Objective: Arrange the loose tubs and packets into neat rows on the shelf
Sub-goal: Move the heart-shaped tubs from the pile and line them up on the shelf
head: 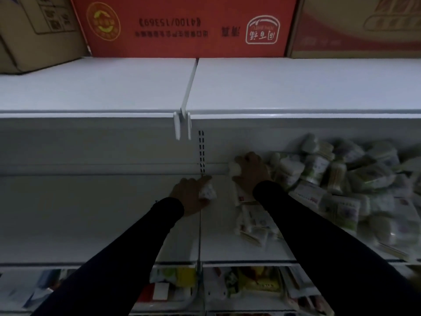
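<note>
Head view: left hand (190,195) pinching small white packet (207,191) near shelf (102,215) centre seam; right hand (250,172) gripping another white packet (234,170) at back wall, just beside loose heap of tubs and packets (341,179). Risk: sleeve nudging heap, tubs rolling off front edge. Red carton (182,23) overhead, contents hidden; rows not yet formed

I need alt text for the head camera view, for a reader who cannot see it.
Two hands in dark sleeves reach onto a white shelf: the left hand holds a small white packet, and the right hand grips another white packet beside a messy heap of tubs and packets. Cardboard boxes, one red, stand on the shelf above.
</note>
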Motion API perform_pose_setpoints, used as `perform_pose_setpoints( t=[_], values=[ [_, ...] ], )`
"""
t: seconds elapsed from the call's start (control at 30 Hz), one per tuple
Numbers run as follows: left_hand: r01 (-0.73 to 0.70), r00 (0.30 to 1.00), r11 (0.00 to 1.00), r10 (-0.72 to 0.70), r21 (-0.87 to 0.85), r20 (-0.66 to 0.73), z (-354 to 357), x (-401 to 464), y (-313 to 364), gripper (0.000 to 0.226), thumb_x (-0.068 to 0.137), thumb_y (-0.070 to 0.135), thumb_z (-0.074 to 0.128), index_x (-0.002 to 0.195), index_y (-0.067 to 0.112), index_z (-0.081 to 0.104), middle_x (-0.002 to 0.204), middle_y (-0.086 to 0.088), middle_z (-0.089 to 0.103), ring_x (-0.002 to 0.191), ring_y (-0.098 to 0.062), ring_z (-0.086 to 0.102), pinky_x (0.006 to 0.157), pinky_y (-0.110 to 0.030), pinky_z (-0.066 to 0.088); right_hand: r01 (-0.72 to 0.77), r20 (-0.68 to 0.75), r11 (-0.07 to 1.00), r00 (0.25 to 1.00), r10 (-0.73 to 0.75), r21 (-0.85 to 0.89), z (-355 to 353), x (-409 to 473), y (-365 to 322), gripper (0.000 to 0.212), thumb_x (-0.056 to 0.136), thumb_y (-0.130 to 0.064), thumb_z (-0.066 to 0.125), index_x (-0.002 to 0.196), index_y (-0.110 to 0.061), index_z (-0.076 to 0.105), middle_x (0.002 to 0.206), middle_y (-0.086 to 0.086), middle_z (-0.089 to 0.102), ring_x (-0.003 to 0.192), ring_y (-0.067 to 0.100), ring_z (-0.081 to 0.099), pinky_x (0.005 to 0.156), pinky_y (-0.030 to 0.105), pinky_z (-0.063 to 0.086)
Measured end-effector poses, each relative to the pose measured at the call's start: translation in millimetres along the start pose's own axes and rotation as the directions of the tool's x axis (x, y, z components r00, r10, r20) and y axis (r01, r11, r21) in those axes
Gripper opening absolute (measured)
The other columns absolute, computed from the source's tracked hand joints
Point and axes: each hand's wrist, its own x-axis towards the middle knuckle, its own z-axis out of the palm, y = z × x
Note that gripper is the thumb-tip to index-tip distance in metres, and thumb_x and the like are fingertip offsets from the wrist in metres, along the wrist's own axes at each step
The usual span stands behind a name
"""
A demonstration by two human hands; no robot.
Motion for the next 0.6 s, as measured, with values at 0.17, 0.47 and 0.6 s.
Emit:
perform_pose_setpoints(
  t=[0.17, 0.47, 0.6],
  values=[
    [0.025, 0.984, 0.947, -0.08, -0.32, -0.162, -0.7, -21.0, -6.0, 0.061, 0.095, 0.038, 0.057, 0.149, 0.029, 0.03, 0.137, -0.013, 0.038, 0.115, -0.03, 0.053, 0.098, -0.03, 0.043, -0.006, -0.135, 0.853, 0.987, 0.09, 0.522, -18.2, -17.7, -2.5, 0.055, 0.088, -0.037, 0.066, 0.134, -0.014, 0.047, 0.122, 0.012, 0.048, 0.106, 0.029, 0.054, 0.091, 0.031, 0.043],
    [0.069, 0.884, 0.753, -0.35, -0.655, -0.31, -6.2, -74.1, -18.4, 0.054, 0.09, 0.028, 0.068, 0.14, 0.028, 0.046, 0.127, -0.005, 0.044, 0.107, -0.025, 0.056, 0.096, -0.036, 0.048, 0.059, 0.028, 0.532, 0.988, -0.154, 0.844, -23.8, -46.6, -39.0, 0.025, 0.095, -0.044, 0.05, 0.117, -0.052, 0.044, 0.131, 0.006, 0.048, 0.103, 0.022, 0.061, 0.083, 0.036, 0.054],
    [0.066, 0.826, 0.72, -0.428, -0.69, -0.368, -12.8, -112.1, -31.0, 0.052, 0.091, 0.026, 0.068, 0.139, 0.028, 0.048, 0.127, 0.003, 0.046, 0.105, -0.018, 0.056, 0.087, -0.023, 0.048, 0.101, -0.02, 0.449, 0.983, -0.181, 0.888, -13.9, -55.1, -75.3, 0.043, 0.088, -0.02, 0.067, 0.121, -0.035, 0.044, 0.124, -0.005, 0.051, 0.099, 0.017, 0.059, 0.07, 0.017, 0.052]
  ],
)
